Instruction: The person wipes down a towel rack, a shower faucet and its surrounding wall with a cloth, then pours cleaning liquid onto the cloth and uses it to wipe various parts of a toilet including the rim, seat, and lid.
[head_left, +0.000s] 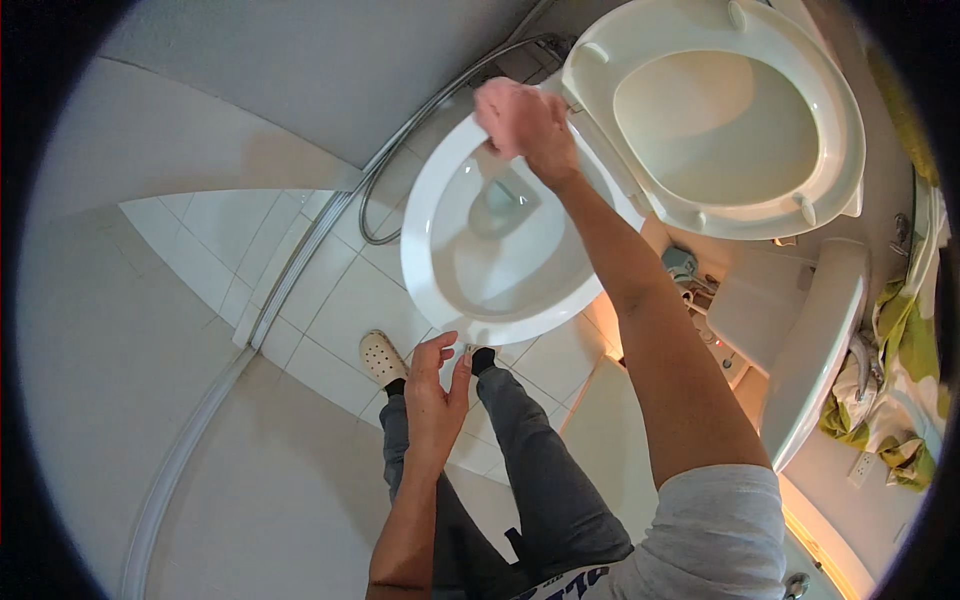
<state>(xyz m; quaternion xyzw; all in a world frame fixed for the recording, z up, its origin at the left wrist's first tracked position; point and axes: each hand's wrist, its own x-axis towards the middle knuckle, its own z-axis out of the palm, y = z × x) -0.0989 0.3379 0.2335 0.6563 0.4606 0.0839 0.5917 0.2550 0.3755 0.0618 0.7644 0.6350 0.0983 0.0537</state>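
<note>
A pink cloth (510, 112) is bunched in my right hand (553, 154), which is slightly blurred. Both are over the far left part of the white rim of a toilet bowl (418, 244), and the cloth hides that stretch of rim. Whether the cloth presses on it, I cannot tell. The toilet seat (829, 112) stands raised against its lid (720, 127). Below the bowl's front edge, my left hand (436, 390) hangs with fingers apart and nothing in it. Some water (504, 199) shows at the bottom of the bowl.
A metal shower hose (375, 180) loops down beside the bowl on the left. White floor tiles (330, 307) surround my clogs (381, 356). To the right are a shelf unit (757, 307), a white basin (821, 337) and a green-and-white patterned cloth (900, 375). A door track (300, 262) crosses the left.
</note>
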